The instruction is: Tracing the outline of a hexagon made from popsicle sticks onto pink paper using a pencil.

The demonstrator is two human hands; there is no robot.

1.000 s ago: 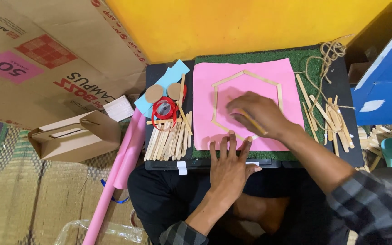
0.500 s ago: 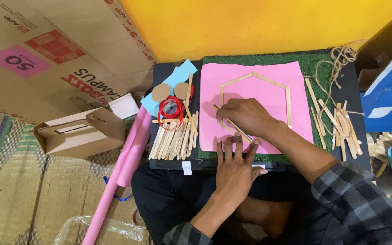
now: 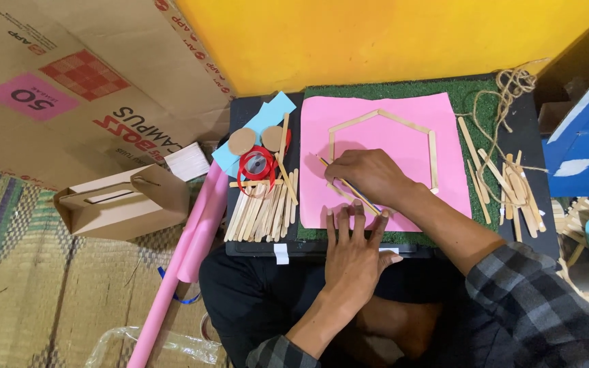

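My right hand (image 3: pixel 366 176) is closed narrow around a pencil (image 3: pixel 349 185), its tip touching the pink paper sheet (image 3: pixel 403 136) near the lower left of the hexagon outline of craft sticks (image 3: pixel 382 117). My left hand (image 3: pixel 354 247) lies flat with fingers spread wide, holding nothing, pressing the sheet's near edge at about 6 o'clock from the outline.

The sticks look as if they are only lying on the paper, and I cannot tell whether any glue holds them. If so, my right wrist, which crosses the frame's lower right side, could nudge the stick (image 3: pixel 433 159) at 3 o'clock and open the joints, spoiling the shape I am marking against.

The sheet rests on a green turf mat (image 3: pixel 485 95), a bumpy base. Pressing hard could punch the pencil tip through the paper or make the line wobble.

If my left hand lifts, the paper could slide toward the pile of loose sticks (image 3: pixel 264 204) at 9 o'clock, where a red tape roll (image 3: pixel 257 165) sits. The jute twine (image 3: pixel 506 92) at 2 o'clock lies near the sheet's corner and could snag my sleeve.
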